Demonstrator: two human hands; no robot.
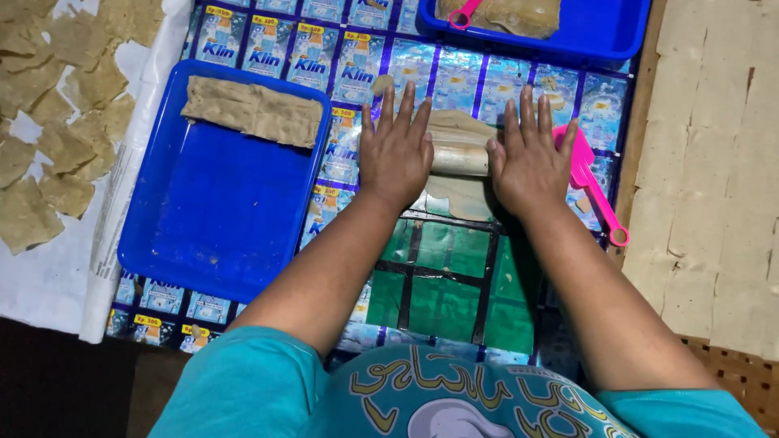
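Two flat, spread hands, left hand (pixel 395 150) and right hand (pixel 527 158), are pressed on a pale roller (pixel 459 156) over thin dough (pixel 464 195) on the plastic-sheet mat (pixel 442 284); rolling-out is judged underway, even pressure being needed next. A blue tray (pixel 219 219) is seen alongside.

Bright light shines from above onto the shiny blue plastic tray (pixel 219 219). The bottom left corner is very dark. Everything looks sharp, with no blur.
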